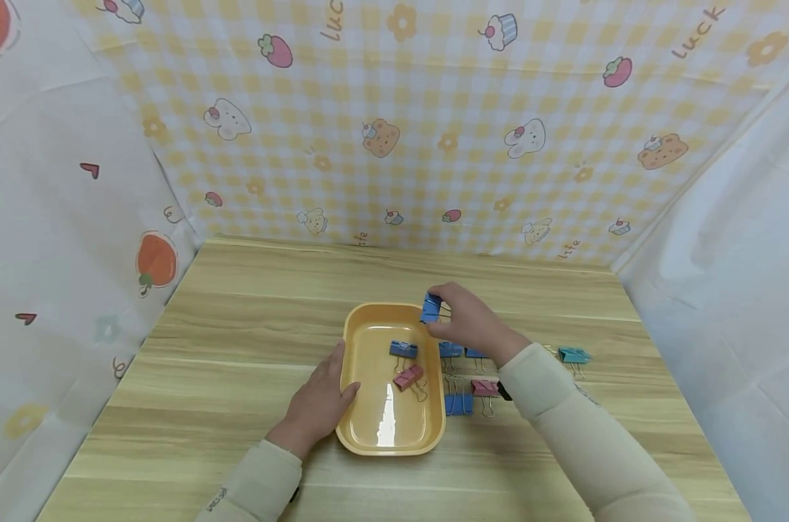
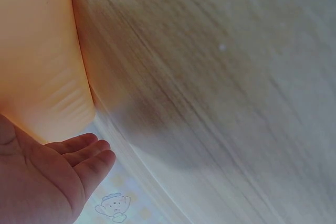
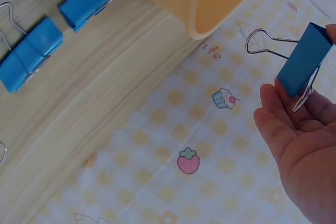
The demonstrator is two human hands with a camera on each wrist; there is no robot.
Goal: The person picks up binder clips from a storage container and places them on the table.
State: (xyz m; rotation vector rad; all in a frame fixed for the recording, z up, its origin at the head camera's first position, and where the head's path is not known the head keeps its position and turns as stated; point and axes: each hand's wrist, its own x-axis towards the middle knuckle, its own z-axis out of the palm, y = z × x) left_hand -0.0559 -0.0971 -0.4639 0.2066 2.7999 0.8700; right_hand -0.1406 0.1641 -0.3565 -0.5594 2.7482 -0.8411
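Observation:
Between the thumb and fingertips of my right hand (image 1: 466, 319) is a blue binder clip (image 1: 431, 308). It is raised at the tray's upper right rim in the head view, and its wire handles stick out in the right wrist view. My left hand (image 1: 316, 399) rests against the left side of a yellow tray (image 1: 394, 449), thumb over the rim. Its fingers (image 2: 97, 163) lie loosely extended along the outer wall in the left wrist view. Inside the tray are a dark blue binder clip (image 1: 404, 349) and a pink binder clip (image 1: 408, 377).
Right of the tray, several binder clips lie on the wooden table (image 1: 238, 312), among them a blue clip (image 1: 458, 404), a pink clip (image 1: 485, 388) and, farther right, a teal clip (image 1: 573, 355). The right forearm partly hides this group. A patterned cloth (image 1: 368, 181) hangs behind the table.

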